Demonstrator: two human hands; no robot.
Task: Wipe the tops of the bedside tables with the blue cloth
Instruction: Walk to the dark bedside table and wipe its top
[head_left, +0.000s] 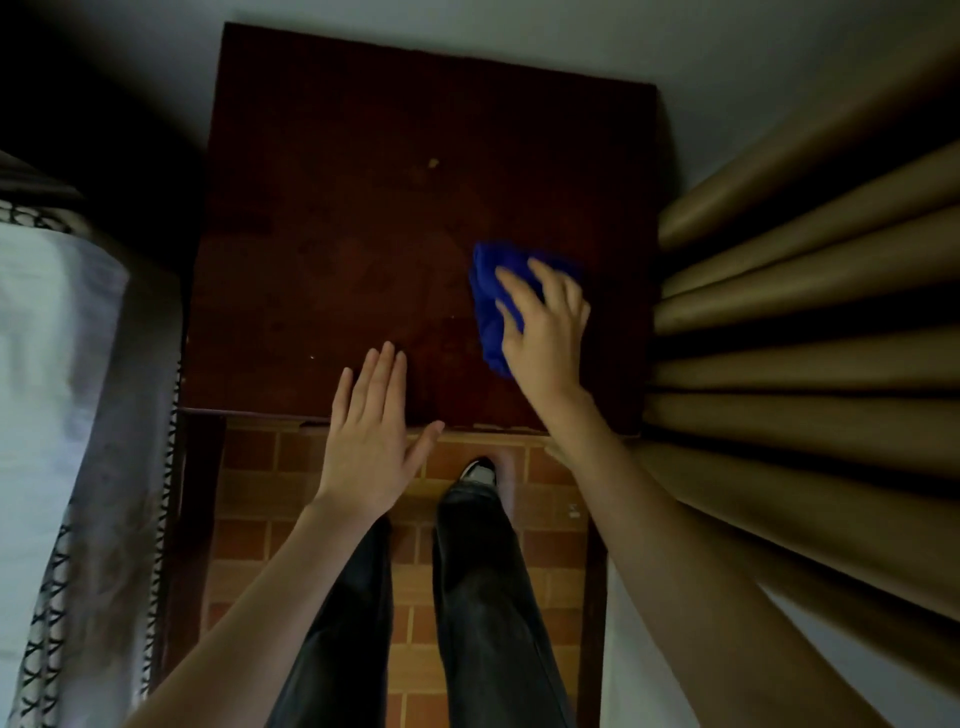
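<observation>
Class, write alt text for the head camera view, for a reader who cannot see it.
Seen from above, a person's right hand presses a bunched blue cloth onto a dark wooden bedside table, near its right side. The left hand is flat over the table's front edge. A bed lies left, tan curtain folds right.

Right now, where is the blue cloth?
In the head view, the blue cloth lies on the right side of the bedside table top, under the right hand, near the curtain.
</observation>
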